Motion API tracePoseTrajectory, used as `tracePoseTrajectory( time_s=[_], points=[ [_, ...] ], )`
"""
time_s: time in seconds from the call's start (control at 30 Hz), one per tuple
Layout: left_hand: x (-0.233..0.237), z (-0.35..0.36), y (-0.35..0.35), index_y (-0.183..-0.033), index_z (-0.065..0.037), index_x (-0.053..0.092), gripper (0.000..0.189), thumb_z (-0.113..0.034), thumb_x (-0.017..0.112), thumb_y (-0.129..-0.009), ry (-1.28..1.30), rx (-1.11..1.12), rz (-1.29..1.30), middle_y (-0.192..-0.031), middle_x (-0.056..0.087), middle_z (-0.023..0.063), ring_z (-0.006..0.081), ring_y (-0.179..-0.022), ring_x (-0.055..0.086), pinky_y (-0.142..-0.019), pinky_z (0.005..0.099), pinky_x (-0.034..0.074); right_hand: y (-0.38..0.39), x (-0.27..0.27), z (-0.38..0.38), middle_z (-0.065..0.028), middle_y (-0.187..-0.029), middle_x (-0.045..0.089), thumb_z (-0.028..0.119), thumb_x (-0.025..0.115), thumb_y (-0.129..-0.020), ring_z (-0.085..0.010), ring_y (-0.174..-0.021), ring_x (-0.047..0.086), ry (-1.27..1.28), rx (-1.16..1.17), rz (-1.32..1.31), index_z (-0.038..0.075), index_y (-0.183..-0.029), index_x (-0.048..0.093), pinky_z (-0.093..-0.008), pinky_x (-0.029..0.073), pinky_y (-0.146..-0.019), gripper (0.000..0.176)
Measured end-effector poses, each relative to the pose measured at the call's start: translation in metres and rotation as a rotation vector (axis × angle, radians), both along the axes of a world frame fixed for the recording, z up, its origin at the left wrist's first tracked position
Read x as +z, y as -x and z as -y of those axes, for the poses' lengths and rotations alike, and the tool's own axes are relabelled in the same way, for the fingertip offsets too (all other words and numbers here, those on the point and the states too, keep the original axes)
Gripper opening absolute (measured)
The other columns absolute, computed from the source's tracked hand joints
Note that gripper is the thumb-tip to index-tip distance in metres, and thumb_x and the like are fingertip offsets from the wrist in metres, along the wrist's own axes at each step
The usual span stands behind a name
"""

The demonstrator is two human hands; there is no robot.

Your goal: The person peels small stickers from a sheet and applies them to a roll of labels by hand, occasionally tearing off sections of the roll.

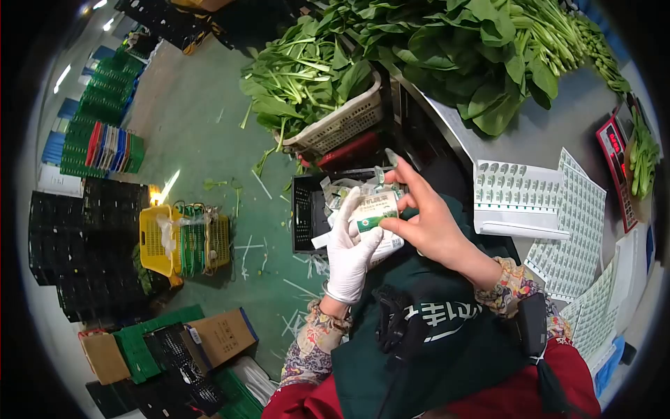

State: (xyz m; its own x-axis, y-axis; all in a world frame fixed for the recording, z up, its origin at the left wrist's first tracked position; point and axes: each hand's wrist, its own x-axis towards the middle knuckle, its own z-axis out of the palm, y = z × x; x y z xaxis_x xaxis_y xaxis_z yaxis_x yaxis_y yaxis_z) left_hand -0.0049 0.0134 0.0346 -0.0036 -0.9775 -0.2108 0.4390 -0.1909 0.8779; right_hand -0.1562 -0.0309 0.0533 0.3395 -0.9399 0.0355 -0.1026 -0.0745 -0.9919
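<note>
In front of my apron, my left hand (pixel 351 255), in a white glove, is closed around the left side of a white-and-green printed packet (pixel 375 211). My right hand (pixel 427 222) is bare, its thumb pressed on the packet's lower right and its fingers curled behind the upper edge. Crumpled clear plastic (pixel 382 174) shows by the right fingertips. Just beyond the hands stands a black crate (pixel 304 216) with more clear plastic in it; the hands hide part of the crate.
Leafy greens fill a beige basket (pixel 342 126) and cover the back of the metal table (pixel 534 129). Sheets of green-and-white labels (pixel 569 230) lie at right beside a red scale (pixel 618 167). A yellow crate (pixel 155 237) and black crates (pixel 91 244) stand on the littered floor.
</note>
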Motion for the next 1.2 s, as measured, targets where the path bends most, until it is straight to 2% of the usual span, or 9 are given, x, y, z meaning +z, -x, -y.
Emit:
tracePoseTrajectory(
  time_s=[0.27,0.3,0.37,0.4,0.6,0.9,1.1,1.17,1.2],
  points=[
    [-0.019,-0.011,-0.007,-0.144,-0.017,-0.006,0.112,-0.004,0.075,-0.067,0.155,-0.033,-0.093,-0.14,0.027,0.0121,0.0268,-0.129,0.033,-0.105,0.0379,0.032,-0.003,0.001,0.012,-0.0107,-0.118,0.046,-0.003,0.064,-0.075,-0.01,-0.081,0.059,-0.193,-0.117,0.232,0.001,-0.139,0.026,-0.0214,0.048,-0.062,0.074],
    [-0.02,-0.013,-0.004,-0.144,-0.01,0.015,0.09,-0.005,0.071,-0.073,0.236,0.007,0.066,-0.13,0.042,0.011,0.0214,-0.119,0.044,-0.097,0.0326,0.039,-0.002,0.0,0.014,-0.0105,-0.118,0.046,-0.002,0.064,-0.075,-0.0097,-0.081,0.059,-0.212,-0.132,0.281,0.0,-0.138,0.026,-0.0211,0.048,-0.061,0.073],
    [-0.038,-0.022,-0.018,-0.124,-0.001,0.047,0.049,-0.008,0.068,-0.08,-0.161,-0.05,0.327,-0.102,0.059,0.0063,0.0102,-0.084,0.057,-0.071,0.0233,0.047,0.001,-0.002,0.019,-0.0101,-0.117,0.047,-0.001,0.064,-0.076,-0.0091,-0.081,0.058,-0.253,-0.166,0.379,-0.001,-0.137,0.027,-0.0205,0.047,-0.06,0.071],
    [-0.041,-0.027,-0.016,-0.098,0.001,0.061,0.014,-0.009,0.059,-0.088,-0.131,0.012,0.311,-0.079,0.061,-0.0026,0.0011,-0.064,0.049,-0.057,0.017,0.039,0.003,-0.001,0.021,-0.0094,-0.115,0.048,-0.001,0.063,-0.078,-0.0082,-0.081,0.058,-0.208,-0.159,0.311,-0.003,-0.136,0.026,-0.0202,0.046,-0.06,0.069],
    [-0.036,-0.016,-0.019,-0.097,0.001,0.061,0.017,-0.014,0.056,-0.091,-0.107,0.179,0.239,-0.085,0.061,-0.0005,0.0016,-0.067,0.048,-0.058,0.0157,0.037,0.002,-0.018,-0.004,-0.0046,-0.074,0.058,0.005,0.063,-0.081,-0.0085,-0.062,0.055,-0.229,0.104,0.124,-0.004,-0.118,0.04,-0.023,0.046,-0.06,0.044],
    [-0.043,-0.018,-0.019,-0.101,0.003,0.057,0.022,-0.017,0.052,-0.093,-0.014,0.026,0.498,-0.091,0.061,0.0047,0.0072,-0.079,0.057,-0.07,0.0219,0.049,0.003,-0.013,-0.008,-0.0136,-0.074,0.06,0.008,0.064,-0.078,-0.0211,-0.059,0.059,0.047,0.245,-0.281,-0.003,-0.127,0.032,-0.0312,0.047,-0.058,0.06],
    [-0.019,-0.007,-0.014,-0.124,0.003,0.043,0.042,-0.011,0.058,-0.087,0.035,-0.105,0.041,-0.112,0.055,0.0093,0.0119,-0.106,0.051,-0.087,0.0262,0.045,-0.004,-0.014,0.001,-0.0108,-0.084,0.064,0.006,0.062,-0.081,-0.0126,-0.058,0.057,-0.164,-0.067,0.13,-0.003,-0.129,0.031,-0.0262,0.045,-0.052,0.058],
    [-0.038,-0.013,-0.021,-0.119,0.003,0.047,0.037,-0.018,0.056,-0.09,-0.006,-0.218,0.362,-0.109,0.059,0.0085,0.0161,-0.096,0.059,-0.082,0.0305,0.051,0.009,-0.011,0.015,-0.0047,-0.075,0.06,0.006,0.06,-0.084,-0.005,-0.058,0.053,-0.33,-0.121,0.127,-0.002,-0.121,0.039,-0.0203,0.042,-0.05,0.043],
    [-0.042,-0.018,-0.023,-0.114,0.003,0.053,0.031,-0.017,0.056,-0.091,-0.203,-0.217,0.199,-0.101,0.062,0.0075,0.0133,-0.085,0.062,-0.073,0.0272,0.053,0.01,-0.013,0.019,-0.0036,-0.073,0.059,0.007,0.059,-0.085,-0.0051,-0.058,0.053,-0.288,-0.163,0.162,-0.002,-0.118,0.042,-0.0198,0.042,-0.05,0.038]
  ],
)
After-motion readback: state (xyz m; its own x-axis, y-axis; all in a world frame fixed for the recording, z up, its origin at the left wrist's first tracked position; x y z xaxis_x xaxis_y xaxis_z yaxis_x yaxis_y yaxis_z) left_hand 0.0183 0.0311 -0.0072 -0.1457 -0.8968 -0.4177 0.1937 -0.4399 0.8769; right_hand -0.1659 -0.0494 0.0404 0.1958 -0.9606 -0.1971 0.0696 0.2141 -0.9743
